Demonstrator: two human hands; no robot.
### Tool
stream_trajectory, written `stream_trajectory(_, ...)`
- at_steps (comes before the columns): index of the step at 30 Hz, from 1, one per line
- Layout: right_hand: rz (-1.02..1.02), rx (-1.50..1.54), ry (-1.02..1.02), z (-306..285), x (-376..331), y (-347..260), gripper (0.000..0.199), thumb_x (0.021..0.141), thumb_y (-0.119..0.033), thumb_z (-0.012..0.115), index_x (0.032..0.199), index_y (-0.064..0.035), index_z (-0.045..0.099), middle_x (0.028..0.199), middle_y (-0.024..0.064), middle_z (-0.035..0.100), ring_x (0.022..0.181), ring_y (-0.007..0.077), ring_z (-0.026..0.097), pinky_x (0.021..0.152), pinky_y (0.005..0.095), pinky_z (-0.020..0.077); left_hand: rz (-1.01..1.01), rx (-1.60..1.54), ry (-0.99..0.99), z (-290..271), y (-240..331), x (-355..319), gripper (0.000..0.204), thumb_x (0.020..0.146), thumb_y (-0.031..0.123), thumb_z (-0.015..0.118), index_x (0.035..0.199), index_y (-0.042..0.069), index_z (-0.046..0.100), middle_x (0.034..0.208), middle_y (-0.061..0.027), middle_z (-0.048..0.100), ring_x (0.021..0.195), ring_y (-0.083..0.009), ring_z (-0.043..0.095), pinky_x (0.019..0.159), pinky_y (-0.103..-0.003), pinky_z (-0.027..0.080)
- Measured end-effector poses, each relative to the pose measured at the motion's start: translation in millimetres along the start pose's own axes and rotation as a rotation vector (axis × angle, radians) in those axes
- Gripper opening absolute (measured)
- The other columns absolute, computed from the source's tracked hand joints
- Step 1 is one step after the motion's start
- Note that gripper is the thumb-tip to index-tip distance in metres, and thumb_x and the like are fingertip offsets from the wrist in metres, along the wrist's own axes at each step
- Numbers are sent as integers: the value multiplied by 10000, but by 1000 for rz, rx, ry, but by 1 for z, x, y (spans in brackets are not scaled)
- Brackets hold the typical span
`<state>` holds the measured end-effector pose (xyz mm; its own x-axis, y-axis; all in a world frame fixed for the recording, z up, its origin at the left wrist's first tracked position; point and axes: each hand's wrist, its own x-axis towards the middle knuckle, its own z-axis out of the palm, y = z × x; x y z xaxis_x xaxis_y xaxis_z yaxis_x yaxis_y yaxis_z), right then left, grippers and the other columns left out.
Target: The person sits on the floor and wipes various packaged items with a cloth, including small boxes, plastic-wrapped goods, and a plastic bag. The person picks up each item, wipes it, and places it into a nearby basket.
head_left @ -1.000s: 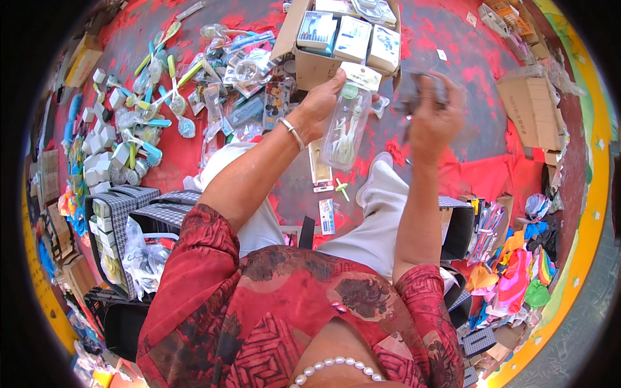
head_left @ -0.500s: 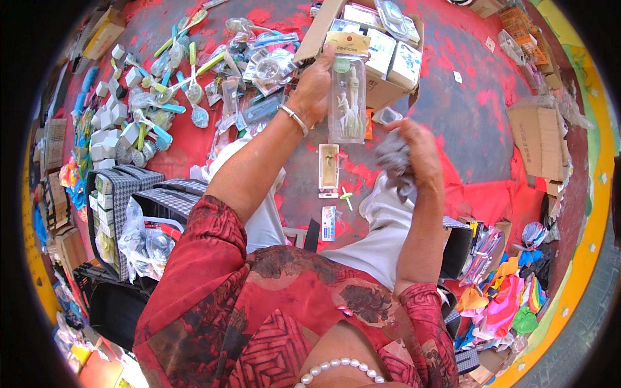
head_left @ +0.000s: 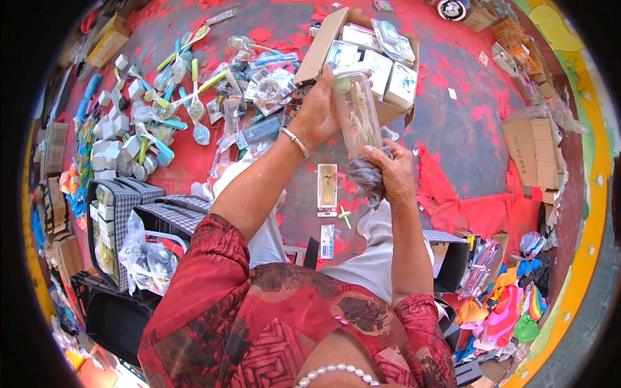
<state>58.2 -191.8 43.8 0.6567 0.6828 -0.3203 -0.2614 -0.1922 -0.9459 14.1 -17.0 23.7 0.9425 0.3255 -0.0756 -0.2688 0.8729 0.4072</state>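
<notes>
My left hand [head_left: 318, 111] grips the upper left side of a long, clear plastic package [head_left: 357, 107]. Pale, slim pieces show through its wall, but I cannot make out their kind. The package leans, its upper end toward the left. At its lower end, my right hand [head_left: 396, 171] is closed around a crumpled grey cloth [head_left: 366, 178], which touches the package. Between my legs on the floor lie a narrow boxed item [head_left: 327, 187], a small green cross-shaped piece [head_left: 345, 216] and a small printed card [head_left: 327, 241].
Just beyond my hands stands an open cardboard box [head_left: 321, 46] filled with packaged goods. Brushes [head_left: 196, 107] and white cube-shaped boxes [head_left: 111, 152] are heaped at the left. Checked cases [head_left: 139, 187] stand by my left side. Colourful bags [head_left: 503, 317] lie at lower right, a carton [head_left: 533, 147] at far right.
My right hand has brought the grey cloth leftward to the package's lower end. The package has tilted from upright and dropped slightly, and my left hand has shifted down a little.
</notes>
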Motion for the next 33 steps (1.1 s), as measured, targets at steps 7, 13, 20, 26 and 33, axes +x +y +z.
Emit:
stream_trajectory(7,-322,-820,151,2,1,1,196,768,-195,665,768,-3,623,612,-27,572,566,67,506,523,225,421,-15,105,115,-10,-14,0,389,920,318,480,1157,10,468,1025,-129,589,939,-222,586,836,-370,483)
stream_trajectory(13,-145,217,454,-30,9,-30,239,821,-248,652,818,-14,607,706,51,608,617,116,564,559,258,477,-51,324,327,-12,-21,-1,263,901,286,532,921,27,565,785,-46,602,664,-144,596,588,-299,519)
stream_trajectory(20,-825,-881,430,-4,31,-8,199,797,-219,644,893,-50,602,834,89,583,709,265,596,620,336,478,-143,415,278,-10,-52,-3,279,914,316,496,873,50,572,728,-22,560,621,-138,554,555,-320,482)
stream_trajectory(26,-424,-856,-115,-24,-2,-5,191,763,-177,657,883,-34,621,809,120,603,692,255,610,616,345,476,80,320,587,-29,-17,8,246,926,242,483,988,20,570,839,-56,609,719,-179,597,645,-337,514)
stream_trajectory(33,-554,-349,434,-1,18,-11,146,775,-127,651,868,-26,604,792,88,597,678,197,610,581,328,491,216,384,595,-35,-32,12,194,916,191,503,998,21,548,810,-65,589,679,-177,584,644,-342,517)
